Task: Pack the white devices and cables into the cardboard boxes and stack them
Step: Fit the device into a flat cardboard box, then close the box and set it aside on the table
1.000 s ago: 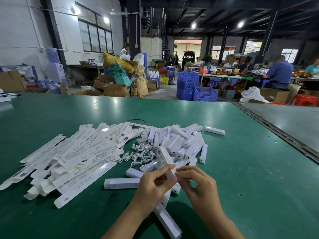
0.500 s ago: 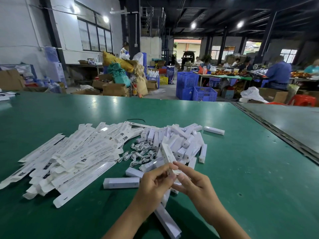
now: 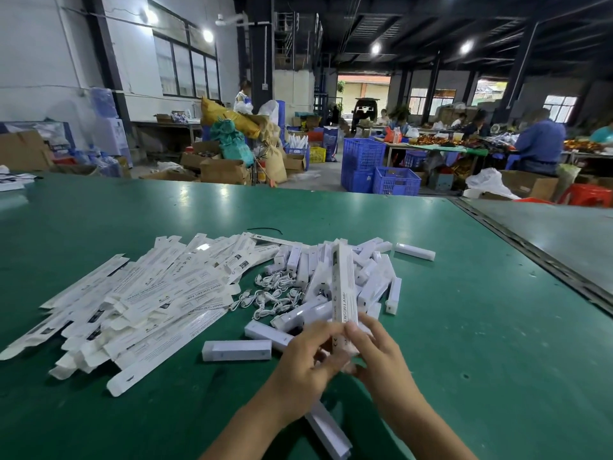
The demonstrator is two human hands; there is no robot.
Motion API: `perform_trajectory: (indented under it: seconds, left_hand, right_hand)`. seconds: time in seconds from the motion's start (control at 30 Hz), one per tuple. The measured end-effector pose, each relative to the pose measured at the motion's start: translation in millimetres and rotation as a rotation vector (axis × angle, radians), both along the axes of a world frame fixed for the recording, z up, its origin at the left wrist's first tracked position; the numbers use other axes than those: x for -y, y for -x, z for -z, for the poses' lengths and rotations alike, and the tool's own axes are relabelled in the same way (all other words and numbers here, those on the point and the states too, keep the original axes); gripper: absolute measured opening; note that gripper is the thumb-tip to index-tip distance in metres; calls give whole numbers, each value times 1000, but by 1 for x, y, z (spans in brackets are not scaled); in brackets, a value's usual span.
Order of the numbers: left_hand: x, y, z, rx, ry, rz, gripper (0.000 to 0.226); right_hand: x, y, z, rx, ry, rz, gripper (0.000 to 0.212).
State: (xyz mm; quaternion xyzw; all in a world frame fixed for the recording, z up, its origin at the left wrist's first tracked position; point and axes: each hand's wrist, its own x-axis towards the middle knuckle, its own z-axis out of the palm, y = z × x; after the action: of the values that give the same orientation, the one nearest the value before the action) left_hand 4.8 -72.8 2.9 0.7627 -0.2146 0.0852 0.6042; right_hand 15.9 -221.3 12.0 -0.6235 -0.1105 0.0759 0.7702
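Tilted steeper than before, cardboard box (image 3: 343, 287) rises between hands | left hand (image 3: 306, 358) and right hand (image 3: 376, 351) pinch its lower end | risk: unsecured bottom flap may spill its contents onto worktop (image 3: 464, 327).

Packing workshop on a factory floor. Broad green tabletop (image 3: 481, 343) heaped with flattened white boxes (image 3: 149, 300) and loose white devices (image 3: 371, 277). Beyond it: stacked blue plastic crates (image 3: 363, 157), brown cartons (image 3: 222, 171), stuffed sacks (image 3: 232, 116), a seated worker (image 3: 540, 144) at long tables. Steel roof beams (image 3: 431, 24), bare ceiling lamps (image 3: 375, 48)
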Motion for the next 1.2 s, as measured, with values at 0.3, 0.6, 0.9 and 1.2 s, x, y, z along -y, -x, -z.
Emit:
perform_trajectory:
  seconds: [0.3,0.6,0.9,1.2]
  left_hand:
    - [-12,-10,6,31,-142,-90,53]
    - [-90,-36,14,-34,-316,-1268,66]
    - [-110,-40,26,-385,-516,-1291,77]
    - [-100,-43,23,-162,-603,-1366,61]
  right_hand:
    - [2,-5,3,-280,-231,-47,29]
    - [33,-25,1,-354,-490,551,22]
    - [35,-24,8,-467,-692,475,39]
    - [22,-22,11,-461,-459,358,18]
